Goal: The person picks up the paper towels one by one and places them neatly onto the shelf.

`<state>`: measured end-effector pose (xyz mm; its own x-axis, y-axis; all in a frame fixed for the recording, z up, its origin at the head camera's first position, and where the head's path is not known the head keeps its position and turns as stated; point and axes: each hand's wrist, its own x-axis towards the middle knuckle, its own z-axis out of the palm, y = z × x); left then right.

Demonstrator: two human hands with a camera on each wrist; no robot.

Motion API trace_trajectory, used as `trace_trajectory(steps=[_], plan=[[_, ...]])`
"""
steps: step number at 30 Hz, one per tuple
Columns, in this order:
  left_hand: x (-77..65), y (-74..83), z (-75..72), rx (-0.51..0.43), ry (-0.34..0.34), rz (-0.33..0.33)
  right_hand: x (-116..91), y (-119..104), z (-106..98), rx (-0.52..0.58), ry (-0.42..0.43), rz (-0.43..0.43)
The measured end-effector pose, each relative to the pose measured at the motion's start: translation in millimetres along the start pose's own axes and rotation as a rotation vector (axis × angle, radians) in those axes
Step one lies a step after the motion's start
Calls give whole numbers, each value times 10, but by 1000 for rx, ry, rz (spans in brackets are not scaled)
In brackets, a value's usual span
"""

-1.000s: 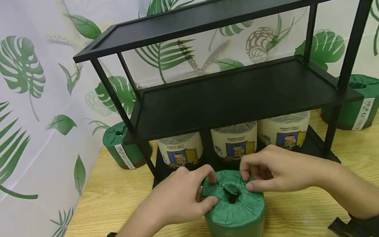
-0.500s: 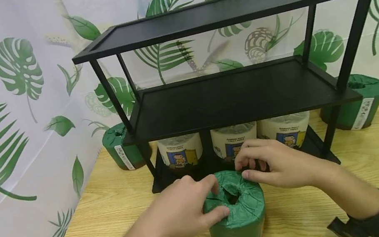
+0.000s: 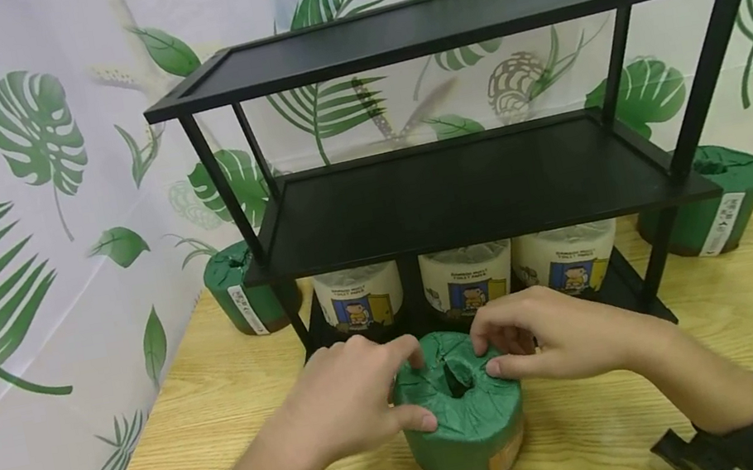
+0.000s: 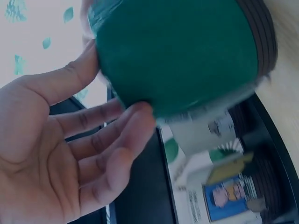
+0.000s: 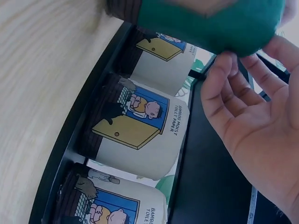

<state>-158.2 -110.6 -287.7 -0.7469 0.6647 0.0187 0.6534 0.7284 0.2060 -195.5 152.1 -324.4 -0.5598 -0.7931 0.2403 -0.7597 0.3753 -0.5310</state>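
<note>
A green-wrapped toilet paper roll [image 3: 469, 441] stands upright on the table in front of the black shelf, its centre hole showing on top. My left hand [image 3: 355, 394] holds its left upper edge, thumb on the near top and fingers curled over the far side. At the right upper edge, my right hand [image 3: 552, 330] grips with thumb and index finger. In the left wrist view the thumb and fingertips touch the green wrapper [image 4: 182, 56]. The right wrist view has curled fingers against the roll's rim [image 5: 247, 28].
On the bottom tier of the black shelf [image 3: 474, 188] stand three cream toilet paper rolls [image 3: 467, 278]. One green roll [image 3: 234, 285] is left of the shelf, another [image 3: 732, 193] right of it. A leaf-print cloth [image 3: 60, 156] hangs behind the wooden table [image 3: 226, 413].
The green roll has turned, bringing an orange patch into view at its front right, and shifted slightly left. Both hands loosened half a second ago and hold its edges again now.
</note>
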Motion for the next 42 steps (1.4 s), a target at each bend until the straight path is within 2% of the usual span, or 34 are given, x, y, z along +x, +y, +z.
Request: trace_trajectory(steps=[3, 7, 12, 16, 20, 25, 33, 42], plan=[[10, -100, -29, -34, -23, 1, 0, -14, -2, 25, -18, -12], [7, -145, -41, -65, -54, 19, -3, -21, -7, 15, -23, -16], [-26, -109, -53, -91, -52, 21, -1, -29, -21, -52, 62, -29], [-44, -30, -34, -108, -37, 27, 7, -23, 10, -97, 122, 6], [-38, 48, 1, -82, -36, 36, 9, -17, 47, -94, 64, 53], [-21, 90, 31, -55, -23, 27, 11, -22, 64, -74, 2, 57], [22, 37, 62, -62, 10, 60, -2, -50, 20, -48, -1, 15], [58, -28, 64, -78, -34, 92, -8, -55, 15, -33, -24, -4]])
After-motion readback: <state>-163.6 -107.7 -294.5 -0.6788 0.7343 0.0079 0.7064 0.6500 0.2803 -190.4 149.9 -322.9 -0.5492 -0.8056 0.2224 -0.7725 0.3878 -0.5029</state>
